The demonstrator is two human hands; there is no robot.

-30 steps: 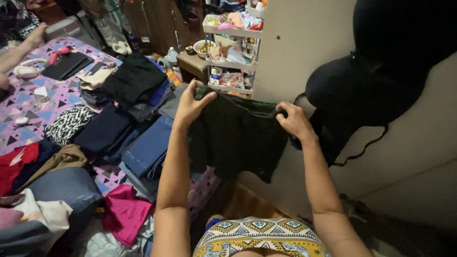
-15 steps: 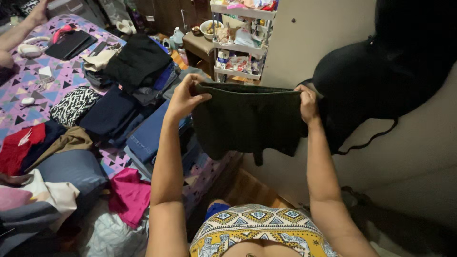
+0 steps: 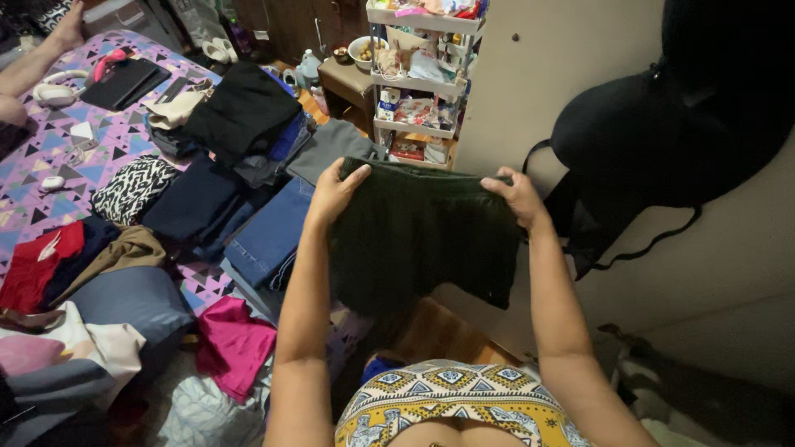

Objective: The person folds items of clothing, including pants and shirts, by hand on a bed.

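Beside the purple patterned bed [image 3: 50,178] stacked with folded clothes, I hold a dark green knit garment [image 3: 418,236] up, left hand [image 3: 331,194] and right hand [image 3: 517,197] fingers pinching its top corners; its long edge runs hand to hand, cloth hanging below.

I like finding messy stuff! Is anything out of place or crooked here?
Yes. A pink cloth lies crumpled and unfolded at the bed's edge, beside the neatly folded jeans. The dark garment, held up by the left hand and right hand, hangs a bit unevenly, lower on the right side.
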